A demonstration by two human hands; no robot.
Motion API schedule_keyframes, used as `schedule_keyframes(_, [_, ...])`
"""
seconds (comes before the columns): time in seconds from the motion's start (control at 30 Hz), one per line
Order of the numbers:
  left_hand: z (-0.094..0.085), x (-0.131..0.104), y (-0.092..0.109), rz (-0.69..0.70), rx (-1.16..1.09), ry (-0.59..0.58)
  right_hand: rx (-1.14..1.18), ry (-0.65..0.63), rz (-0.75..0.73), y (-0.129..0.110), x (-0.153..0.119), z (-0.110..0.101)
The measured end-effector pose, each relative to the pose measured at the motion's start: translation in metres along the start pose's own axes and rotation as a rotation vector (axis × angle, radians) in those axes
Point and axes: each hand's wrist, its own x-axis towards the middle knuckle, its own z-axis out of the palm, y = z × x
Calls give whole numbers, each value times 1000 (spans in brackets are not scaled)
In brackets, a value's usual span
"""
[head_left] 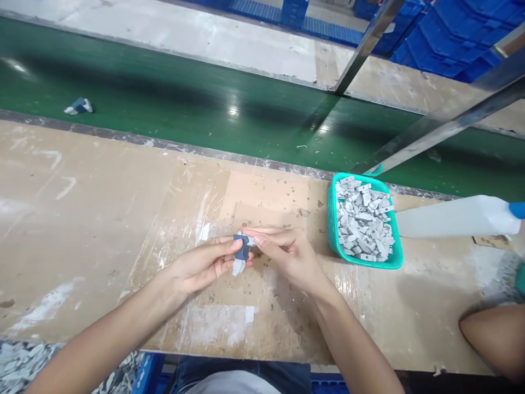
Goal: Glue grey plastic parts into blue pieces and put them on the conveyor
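Observation:
Over the middle of the workbench, my left hand [213, 261] is closed around a small dark blue-grey plastic part [241, 249] with a whitish piece [238, 267] sticking out below. My right hand [287, 249] meets it from the right. Its thumb and fingers pinch a small light grey piece [251, 241] against the upper side of the dark part. Whether that piece sits inside the part is hidden by the fingers. To the right of my right hand stands a turquoise plastic basket [334, 241], filled with many small light grey pieces [365, 219].
A green conveyor belt [184, 104] runs behind the bench [102, 219], carrying a similar part [79, 106] at left. Metal posts [443, 128] rise behind the basket. A white bottle [455, 216] lies at right, near another person's arm [498, 336]. Grey pieces [24, 364] fill a container at lower left.

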Motion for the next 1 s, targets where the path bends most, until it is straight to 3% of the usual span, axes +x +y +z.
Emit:
schedule_keyframes(0.2, [10,7,7,-57,-54,141,-105,121,-39,5,-2,1])
schedule_keyframes(0.27, [16,12,15,-16,-40,188,-184,254,-86,9,-9,-5])
schedule_keyframes(0.37, [21,29,42,188,330,238,-269,548,-132,16,-32,-20])
schedule_keyframes(0.43, [20,49,70,372,622,318,-331,668,-149,21,-56,-32])
schedule_keyframes(0.57, [19,105,134,668,867,646,-518,742,-172,38,-110,-51])
schedule_keyframes(0.63, [18,131,159,735,995,797,-572,762,-182,48,-135,-56])
schedule_keyframes(0.73, [19,154,174,771,1182,941,-596,860,-163,64,-167,-61])
schedule_keyframes(0.83, [37,157,160,903,1310,1037,-635,988,-210,79,-192,-60])
schedule_keyframes(0.9, [63,154,134,1089,1441,933,-686,1032,-300,88,-202,-58])
schedule_keyframes(0.93, [81,152,117,1204,1524,802,-707,1036,-335,92,-204,-57])
schedule_keyframes(1.0, [124,153,75,1398,1661,387,-724,1016,-357,99,-204,-56])
